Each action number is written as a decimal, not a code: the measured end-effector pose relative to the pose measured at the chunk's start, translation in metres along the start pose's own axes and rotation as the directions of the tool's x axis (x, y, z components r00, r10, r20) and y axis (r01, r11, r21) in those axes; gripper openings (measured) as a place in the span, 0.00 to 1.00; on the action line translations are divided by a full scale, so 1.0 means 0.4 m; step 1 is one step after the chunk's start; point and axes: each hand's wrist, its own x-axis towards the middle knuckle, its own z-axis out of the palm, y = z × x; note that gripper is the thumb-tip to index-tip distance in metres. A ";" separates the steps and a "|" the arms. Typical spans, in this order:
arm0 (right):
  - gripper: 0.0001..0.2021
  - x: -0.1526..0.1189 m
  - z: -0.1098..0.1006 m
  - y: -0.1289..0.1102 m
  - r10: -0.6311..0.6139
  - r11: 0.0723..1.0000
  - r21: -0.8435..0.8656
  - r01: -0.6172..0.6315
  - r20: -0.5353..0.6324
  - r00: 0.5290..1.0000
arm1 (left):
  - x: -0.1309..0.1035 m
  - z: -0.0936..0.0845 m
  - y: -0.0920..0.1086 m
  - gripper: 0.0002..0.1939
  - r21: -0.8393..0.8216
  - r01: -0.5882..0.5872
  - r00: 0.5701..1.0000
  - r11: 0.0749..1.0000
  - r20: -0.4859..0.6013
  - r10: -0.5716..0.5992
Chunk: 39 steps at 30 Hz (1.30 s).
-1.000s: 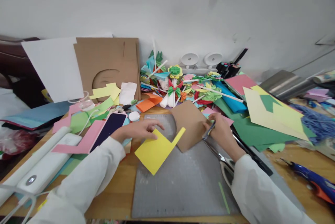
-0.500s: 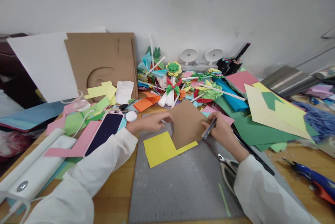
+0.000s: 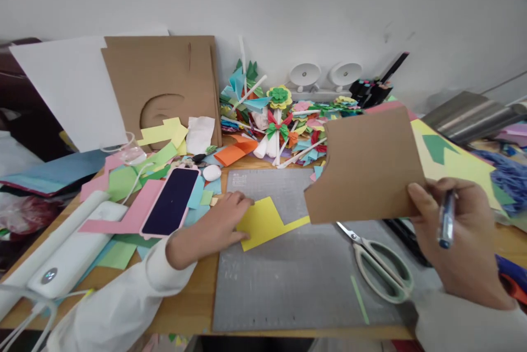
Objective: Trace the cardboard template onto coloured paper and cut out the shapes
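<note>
Raised above the mat, a brown cardboard piece (image 3: 366,168) with a curved notch in its left edge is pinched in my right hand (image 3: 461,236). A pen (image 3: 447,220) is also held in that hand, between the fingers. My left hand (image 3: 220,225) reaches over the left edge of a yellow paper (image 3: 263,225), thumb and fingers apart; whether the fingertips press on it I cannot tell. This paper lies on the grey cutting mat (image 3: 288,286), with a narrow strip running off to its right. Scissors (image 3: 379,267) rest on the mat below the cardboard.
A phone (image 3: 171,201), a white power strip (image 3: 78,247) and paper scraps fill the left side. Paper flowers (image 3: 278,116) pile up by the wall, beside leaning cardboard sheets (image 3: 164,72). On the right are markers (image 3: 370,91), a metal cylinder (image 3: 469,116) and blue yarn (image 3: 500,168).
My right hand has lifted the cardboard off the mat and yellow paper, carrying it right and closer. My left hand has left the cardboard and come down to the yellow paper's left edge.
</note>
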 end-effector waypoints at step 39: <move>0.08 -0.164 -0.030 0.126 -0.103 0.845 -0.388 0.368 0.557 0.824 | -0.030 0.012 0.109 0.24 -0.099 -0.351 0.935 0.931 0.012 0.354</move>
